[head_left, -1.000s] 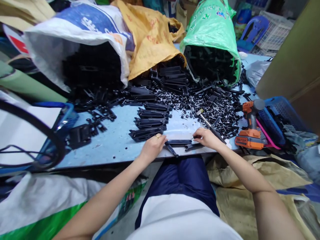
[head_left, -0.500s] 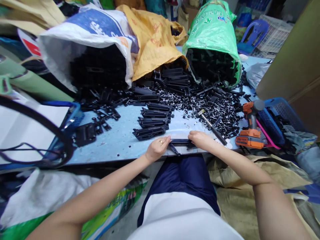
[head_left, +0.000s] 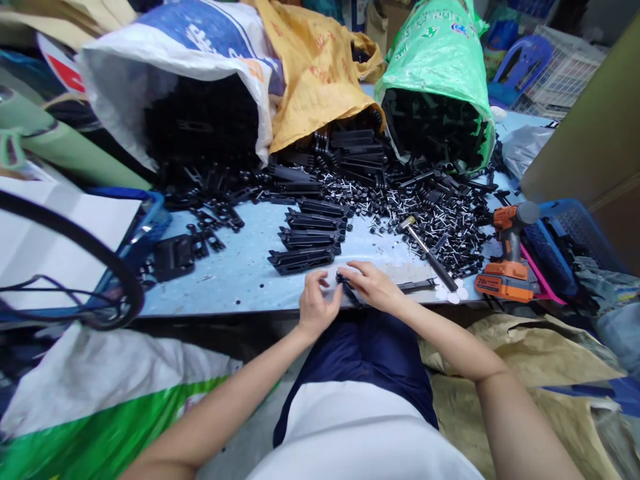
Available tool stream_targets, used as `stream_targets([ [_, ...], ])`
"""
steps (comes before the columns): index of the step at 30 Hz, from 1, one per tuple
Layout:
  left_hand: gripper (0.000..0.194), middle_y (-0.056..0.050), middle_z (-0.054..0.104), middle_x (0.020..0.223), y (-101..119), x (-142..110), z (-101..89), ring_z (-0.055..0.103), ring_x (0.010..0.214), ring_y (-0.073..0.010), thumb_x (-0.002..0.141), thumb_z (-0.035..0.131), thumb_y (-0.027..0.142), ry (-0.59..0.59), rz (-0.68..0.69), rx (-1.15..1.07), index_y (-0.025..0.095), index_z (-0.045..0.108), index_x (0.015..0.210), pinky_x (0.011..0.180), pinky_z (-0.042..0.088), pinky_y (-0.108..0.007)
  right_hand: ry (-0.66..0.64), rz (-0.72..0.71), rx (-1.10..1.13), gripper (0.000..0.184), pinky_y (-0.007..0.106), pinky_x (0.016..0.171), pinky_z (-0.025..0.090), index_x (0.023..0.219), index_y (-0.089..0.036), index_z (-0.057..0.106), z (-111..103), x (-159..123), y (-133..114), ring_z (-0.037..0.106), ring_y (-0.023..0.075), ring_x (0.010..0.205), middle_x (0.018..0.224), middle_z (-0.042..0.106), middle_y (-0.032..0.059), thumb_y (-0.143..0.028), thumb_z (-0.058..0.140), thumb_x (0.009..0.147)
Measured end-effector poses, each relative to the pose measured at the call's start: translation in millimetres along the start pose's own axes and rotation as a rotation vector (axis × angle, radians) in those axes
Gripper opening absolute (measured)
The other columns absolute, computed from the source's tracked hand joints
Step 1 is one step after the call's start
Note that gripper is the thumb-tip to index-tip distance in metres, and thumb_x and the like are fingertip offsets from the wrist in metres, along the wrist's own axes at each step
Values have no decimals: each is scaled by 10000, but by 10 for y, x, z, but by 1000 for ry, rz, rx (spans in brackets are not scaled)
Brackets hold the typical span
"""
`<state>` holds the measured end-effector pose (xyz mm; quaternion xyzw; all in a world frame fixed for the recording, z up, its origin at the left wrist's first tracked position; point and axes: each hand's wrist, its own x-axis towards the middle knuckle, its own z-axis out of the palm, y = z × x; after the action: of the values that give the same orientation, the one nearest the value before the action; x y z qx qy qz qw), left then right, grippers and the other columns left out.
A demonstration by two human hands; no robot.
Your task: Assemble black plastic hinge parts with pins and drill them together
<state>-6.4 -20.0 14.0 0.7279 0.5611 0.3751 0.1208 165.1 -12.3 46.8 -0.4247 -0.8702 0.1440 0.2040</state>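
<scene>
At the table's front edge my right hand [head_left: 371, 285] pinches the end of a black plastic part [head_left: 341, 277]. Most of that part is hidden under my fingers. Close on its left is my left hand [head_left: 319, 303], thumb and fingers curved apart with nothing visible between them. Beside my right wrist lies a long, thin black plastic bar [head_left: 416, 286]. Just beyond my hands, several black folded plastic pieces [head_left: 303, 259] are lined up in a row.
A hammer [head_left: 430, 253] and an orange cordless drill [head_left: 507, 253] lie to the right. Small black parts with metal pins [head_left: 440, 227] are heaped behind them. White [head_left: 175, 47], yellow [head_left: 320, 67] and green [head_left: 435, 53] sacks stand at the back. A blue basket [head_left: 575, 213] is far right.
My hands have come closer together, the right moving left. My left hand has opened from its grip. The long bar that was between my hands now lies to the right.
</scene>
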Motion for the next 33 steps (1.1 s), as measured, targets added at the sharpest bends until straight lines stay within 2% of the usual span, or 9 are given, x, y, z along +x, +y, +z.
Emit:
stream_targets([
  [3,237,-58,638,681,223,-55,-4,620,681,-201,784,481,375,-286,-199,209,186,607,716,607,463,-289,-22,-12,28,352,343,885,467,1240,-198,504,171,73,14,533,177,1022,1118,578,117,-239,362,921],
  [5,285,-86,662,670,366,-29,23,638,684,-229,802,444,361,-475,-323,290,177,637,703,599,448,-299,-8,-10,47,357,339,884,466,1239,-177,509,222,78,38,538,173,988,1081,597,115,-257,353,928],
  [7,337,-133,684,714,465,21,50,653,700,-255,828,389,321,-555,-415,326,143,670,771,609,444,-315,0,-6,60,359,349,895,459,1235,-176,516,243,72,55,528,175,988,1091,595,114,-270,349,931],
  [16,364,-158,697,758,501,40,40,666,724,-255,843,364,288,-534,-381,356,124,688,826,606,451,-300,-45,91,-26,362,366,882,463,1214,-197,549,257,48,26,502,191,956,1096,584,103,-311,358,927],
  [21,355,-124,697,745,473,87,-4,664,722,-246,846,379,324,-605,-283,360,154,691,837,614,459,-300,-86,108,-87,363,362,873,461,1207,-197,555,244,103,-8,519,192,939,1092,590,107,-312,355,927],
  [26,305,-110,683,779,262,67,-75,645,781,-232,845,418,329,-492,-69,348,155,669,846,669,469,-305,-46,19,-97,376,358,911,434,1220,-192,531,98,-53,7,500,196,1071,1219,533,114,-339,350,926],
  [29,316,-139,659,989,131,142,-28,599,950,-239,851,435,362,-388,304,274,153,645,961,795,450,-333,100,61,-219,484,383,921,412,1226,-145,509,-79,-399,177,453,237,1154,1263,489,161,-467,420,876],
  [31,366,-147,611,1128,109,249,49,571,1011,-236,842,472,386,-442,572,227,151,589,1097,842,427,-341,118,184,-361,578,390,844,435,1138,-107,559,-194,-628,338,514,272,1055,1145,557,189,-572,480,803],
  [33,435,-158,611,1125,145,370,131,581,980,-232,837,496,391,-535,695,242,119,533,1173,808,428,-327,7,256,-468,544,343,724,443,928,-114,632,-286,-773,478,577,254,861,908,628,158,-615,495,768],
])
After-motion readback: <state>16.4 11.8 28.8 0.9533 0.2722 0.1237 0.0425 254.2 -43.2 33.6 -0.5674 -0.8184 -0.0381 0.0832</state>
